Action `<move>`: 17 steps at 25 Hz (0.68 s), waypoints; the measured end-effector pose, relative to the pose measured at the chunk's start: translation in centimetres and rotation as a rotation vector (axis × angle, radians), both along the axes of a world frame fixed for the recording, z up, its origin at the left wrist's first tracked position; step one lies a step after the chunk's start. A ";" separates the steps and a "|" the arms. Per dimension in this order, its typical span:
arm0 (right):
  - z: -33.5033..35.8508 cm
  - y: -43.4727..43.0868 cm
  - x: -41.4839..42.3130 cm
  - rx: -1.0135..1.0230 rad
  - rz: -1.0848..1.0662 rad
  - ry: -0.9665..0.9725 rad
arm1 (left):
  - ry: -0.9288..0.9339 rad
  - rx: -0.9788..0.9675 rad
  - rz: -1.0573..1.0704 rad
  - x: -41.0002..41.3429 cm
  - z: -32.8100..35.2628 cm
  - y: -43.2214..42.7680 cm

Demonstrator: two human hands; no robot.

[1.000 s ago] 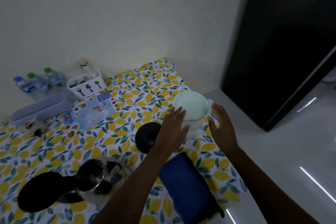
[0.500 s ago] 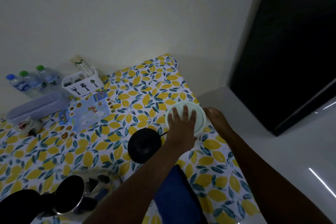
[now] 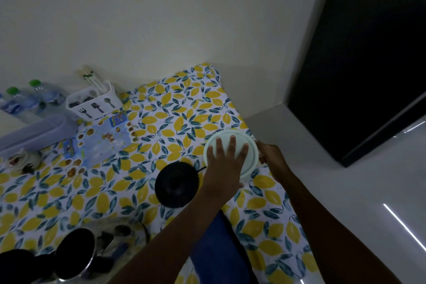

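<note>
A round white container with a pale green lid [image 3: 250, 145] stands near the right edge of the lemon-print tablecloth [image 3: 175, 122]. My left hand [image 3: 224, 163] lies flat on top of the lid with its fingers spread and straight. My right hand [image 3: 272, 157] is against the container's right side, fingers curled round its rim; the fingertips are hidden behind the container.
A black round kettle base [image 3: 176, 183] sits just left of the container. A blue flat object [image 3: 219, 251] lies under my left forearm. An open metal kettle [image 3: 76, 253], a cutlery holder [image 3: 94, 104], water bottles [image 3: 34, 99] and a lidded box [image 3: 34, 134] stand further left. A dark doorway [image 3: 368, 53] is on the right.
My left hand moved from the container's left side onto the lid and now presses flat on it. My right hand closed in against the container's right side.
</note>
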State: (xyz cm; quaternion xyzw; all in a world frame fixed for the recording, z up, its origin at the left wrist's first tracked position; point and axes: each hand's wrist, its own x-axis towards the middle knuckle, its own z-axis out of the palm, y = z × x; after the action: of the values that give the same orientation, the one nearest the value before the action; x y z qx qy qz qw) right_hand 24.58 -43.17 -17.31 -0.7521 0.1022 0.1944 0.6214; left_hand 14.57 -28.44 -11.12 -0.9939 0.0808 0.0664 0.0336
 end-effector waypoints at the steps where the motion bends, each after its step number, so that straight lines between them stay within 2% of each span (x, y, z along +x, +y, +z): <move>1: 0.0 -0.4 -1.2 0.022 -0.037 -0.008 | 0.005 0.021 -0.030 -0.4 0.1 0.0; 4: -0.1 -0.8 -4.2 0.034 -0.110 -0.047 | 0.014 0.026 -0.086 -2.2 0.6 0.2; 7: 0.3 0.0 -6.5 0.021 -0.145 -0.046 | 0.010 -0.055 -0.053 -5.4 1.2 1.2; 13: 2.9 4.7 -11.3 0.029 -0.027 -0.104 | -0.084 -0.051 0.120 -14.0 3.3 3.7; 17: 5.4 10.2 -14.0 -0.044 -0.005 -0.066 | -0.157 -0.076 0.206 -18.6 4.7 7.5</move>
State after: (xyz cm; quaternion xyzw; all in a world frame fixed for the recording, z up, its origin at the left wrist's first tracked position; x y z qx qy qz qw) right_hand 10.54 -33.00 -11.86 -0.7714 0.0879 0.1654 0.6081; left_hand -4.04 -20.90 -6.43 -0.9997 -0.0221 -0.0113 -0.0049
